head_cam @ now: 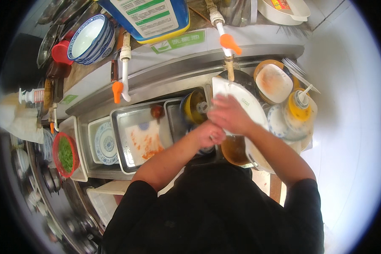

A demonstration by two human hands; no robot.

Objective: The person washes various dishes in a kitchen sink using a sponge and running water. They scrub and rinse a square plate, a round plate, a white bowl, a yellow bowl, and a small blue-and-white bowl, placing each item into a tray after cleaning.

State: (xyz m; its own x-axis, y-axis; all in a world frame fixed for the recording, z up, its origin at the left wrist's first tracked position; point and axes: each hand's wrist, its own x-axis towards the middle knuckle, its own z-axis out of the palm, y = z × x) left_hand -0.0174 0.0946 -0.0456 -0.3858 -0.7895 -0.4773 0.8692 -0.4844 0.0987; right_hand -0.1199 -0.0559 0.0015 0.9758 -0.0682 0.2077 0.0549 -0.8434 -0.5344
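Observation:
My right hand (230,115) is blurred, its fingers stretched out over a white plate (254,106) with a small green mark. The plate is tilted beneath the spout of a tap (229,68) with an orange handle. Just below, my left hand (211,135) has its fingers curled, close against the right wrist and the plate's lower left. Whether it grips the plate is hidden. A bowl of brown liquid (234,149) lies under my hands. Left of them, a yellow bowl (192,108) leans in a dark metal tray (174,116).
A metal tray (119,139) holds a plate with orange-red residue (143,138). Farther left are blue-patterned plates (106,143) and a red basket of greens (65,154). A yellow-topped pump bottle (300,109) and stacked dishes (273,79) stand right. Bowls (89,38) line the ledge.

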